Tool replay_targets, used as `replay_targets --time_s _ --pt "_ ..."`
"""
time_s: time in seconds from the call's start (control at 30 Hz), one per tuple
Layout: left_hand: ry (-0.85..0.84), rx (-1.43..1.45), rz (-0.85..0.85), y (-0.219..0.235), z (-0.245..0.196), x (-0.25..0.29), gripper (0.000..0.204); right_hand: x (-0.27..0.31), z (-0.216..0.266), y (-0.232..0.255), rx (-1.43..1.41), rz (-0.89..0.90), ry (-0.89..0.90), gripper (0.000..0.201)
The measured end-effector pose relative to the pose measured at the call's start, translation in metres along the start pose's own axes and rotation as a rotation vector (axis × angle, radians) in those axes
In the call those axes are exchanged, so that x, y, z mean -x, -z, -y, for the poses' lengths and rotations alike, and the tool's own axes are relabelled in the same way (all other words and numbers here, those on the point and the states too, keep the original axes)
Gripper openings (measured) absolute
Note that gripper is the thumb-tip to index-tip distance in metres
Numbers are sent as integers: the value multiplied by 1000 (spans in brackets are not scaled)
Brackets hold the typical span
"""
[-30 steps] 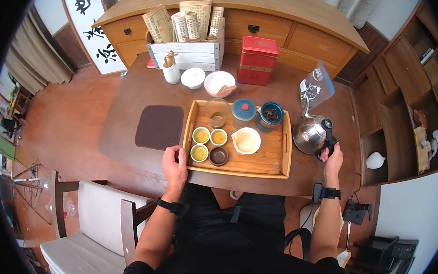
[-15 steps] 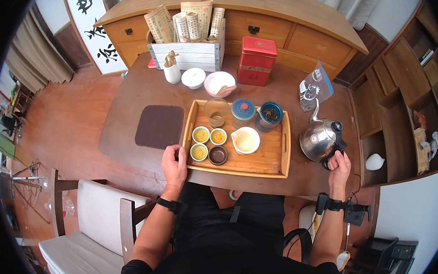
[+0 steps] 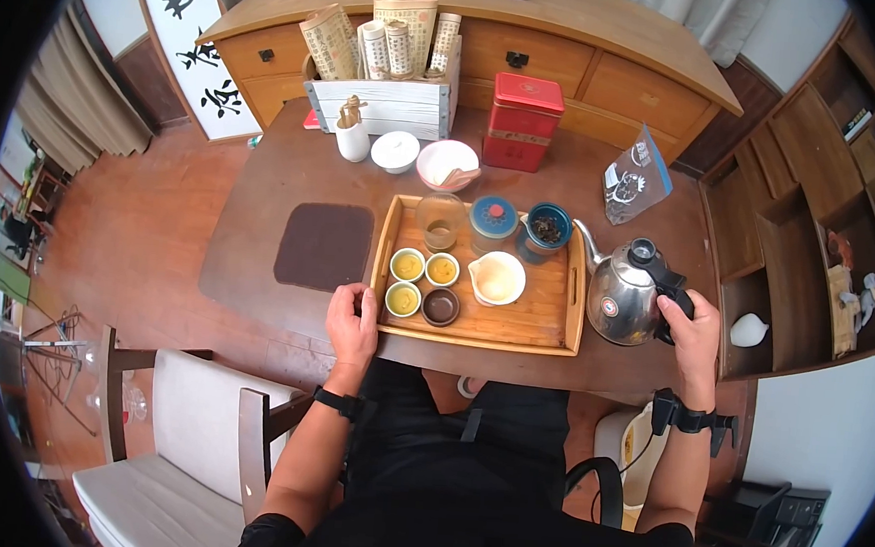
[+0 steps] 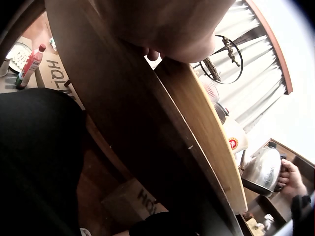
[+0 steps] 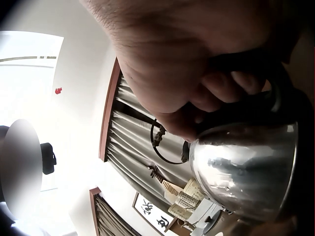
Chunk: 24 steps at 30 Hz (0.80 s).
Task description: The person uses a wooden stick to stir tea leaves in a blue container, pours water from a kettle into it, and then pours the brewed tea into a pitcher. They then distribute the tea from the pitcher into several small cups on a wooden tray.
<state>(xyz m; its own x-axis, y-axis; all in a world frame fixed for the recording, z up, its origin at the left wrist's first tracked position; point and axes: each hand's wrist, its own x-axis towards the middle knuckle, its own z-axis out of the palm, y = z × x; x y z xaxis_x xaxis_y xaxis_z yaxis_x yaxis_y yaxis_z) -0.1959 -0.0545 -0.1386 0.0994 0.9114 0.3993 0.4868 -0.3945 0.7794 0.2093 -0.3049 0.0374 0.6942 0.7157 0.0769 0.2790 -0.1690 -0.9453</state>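
Observation:
My right hand (image 3: 692, 334) grips the black handle of a steel kettle (image 3: 621, 303), whose spout points toward the wooden tray (image 3: 534, 332). Close under the fingers, the shiny kettle body (image 5: 241, 167) fills the lower part of the right wrist view. At the tray's front left corner rests my left hand (image 3: 352, 326), its fingers loosely bent and holding nothing. The tray bears several small cups; three contain yellow tea (image 3: 408, 265) and one is dark brown (image 3: 441, 307). Beside them stand a white pitcher (image 3: 498, 278), a glass (image 3: 441, 224), a blue-lidded jar (image 3: 494, 222) and a blue-rimmed strainer with tea leaves (image 3: 547, 227).
Behind the tray stand a red tin (image 3: 524, 123), a pink-rimmed bowl (image 3: 446, 162), a white lidded bowl (image 3: 396, 152) and a white holder of wooden tools (image 3: 352, 140). A clear pouch (image 3: 634, 180) is behind the kettle. A dark mat (image 3: 325, 247) lies left; a chair (image 3: 199, 409) stands nearby.
The kettle first shifted right, then turned so its spout swung left toward the tray. My right hand moved right with it, still on the handle. My left hand stayed at the tray corner.

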Motion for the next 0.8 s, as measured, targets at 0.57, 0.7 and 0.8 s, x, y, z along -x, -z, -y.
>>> replay_targets --time_s 0.57,0.7,0.8 --pt "-15 11 -15 0 0 0 18 -18 61 -16 462 64 88 33" --pt "19 3 22 1 3 1 21 -20 74 -17 493 75 74 34" --pt "-23 17 -25 -1 1 0 17 -23 83 -17 560 100 78 33"
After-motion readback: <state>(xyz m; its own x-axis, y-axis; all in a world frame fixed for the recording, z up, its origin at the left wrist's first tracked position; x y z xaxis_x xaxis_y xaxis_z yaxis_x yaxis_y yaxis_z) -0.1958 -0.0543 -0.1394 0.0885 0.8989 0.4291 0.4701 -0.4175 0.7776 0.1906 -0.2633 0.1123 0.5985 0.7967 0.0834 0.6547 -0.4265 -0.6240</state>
